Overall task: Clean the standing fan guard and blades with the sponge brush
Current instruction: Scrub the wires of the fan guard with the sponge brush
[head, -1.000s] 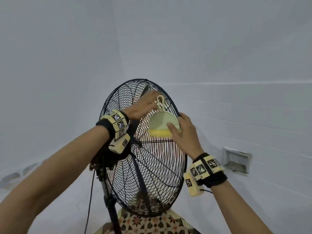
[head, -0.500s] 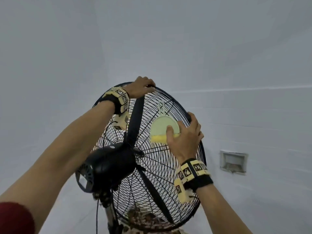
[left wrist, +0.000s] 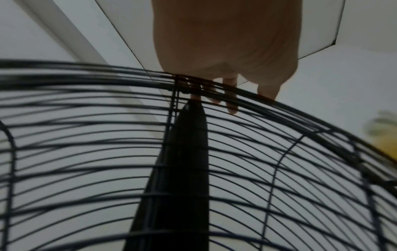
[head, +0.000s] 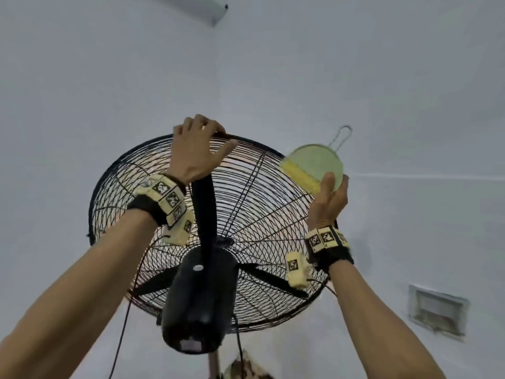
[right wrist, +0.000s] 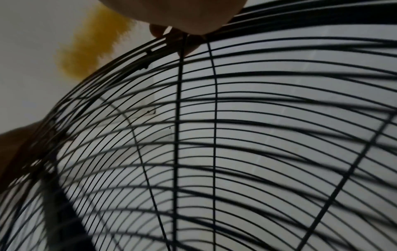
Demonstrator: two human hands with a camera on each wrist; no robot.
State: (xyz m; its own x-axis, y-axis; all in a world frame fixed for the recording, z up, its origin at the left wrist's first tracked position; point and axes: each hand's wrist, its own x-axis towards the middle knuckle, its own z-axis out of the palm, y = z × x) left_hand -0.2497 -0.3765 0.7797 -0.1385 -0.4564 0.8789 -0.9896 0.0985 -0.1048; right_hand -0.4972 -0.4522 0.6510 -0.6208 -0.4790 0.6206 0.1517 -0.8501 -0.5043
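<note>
**A:** Head view first. Where is the sponge brush [head: 314, 166] relative to the fan guard [head: 267, 214]?

**B:** At the guard's upper right rim, raised in the right hand [head: 329, 201]. That grip has thumb and fingers curled round the lower edge of the pale green disc. The yellow sponge strip faces left toward the wires, and the wire loop handle points up and to the right, away from the fan. I can't tell whether the sponge touches the rim or sits just beside it.

**A:** And the other hand?

**B:** The left hand [head: 198, 149] is at the very top of the guard, fingers hooked over the rim wires, apparently steadying the fan. One dark blade [head: 203, 212] stands nearly upright below it, behind the wires.

**A:** Left wrist view?

**B:** The fingers [left wrist: 232, 105] curl over the rim wires, directly above the blade tip [left wrist: 189, 135]. The brush is only a green-yellow blur at the far right.

**A:** Right wrist view?

**B:** The guard [right wrist: 214, 135] fills the frame, with the sponge [right wrist: 90, 47] a yellow smear up and to the left, outside the rim. The right hand's fingers are mostly hidden.

**A:** So the next move?

**B:** My judgement is that the right hand is the one to work. The wires lie down and to the left of the sponge, so it should sweep that way.
</note>
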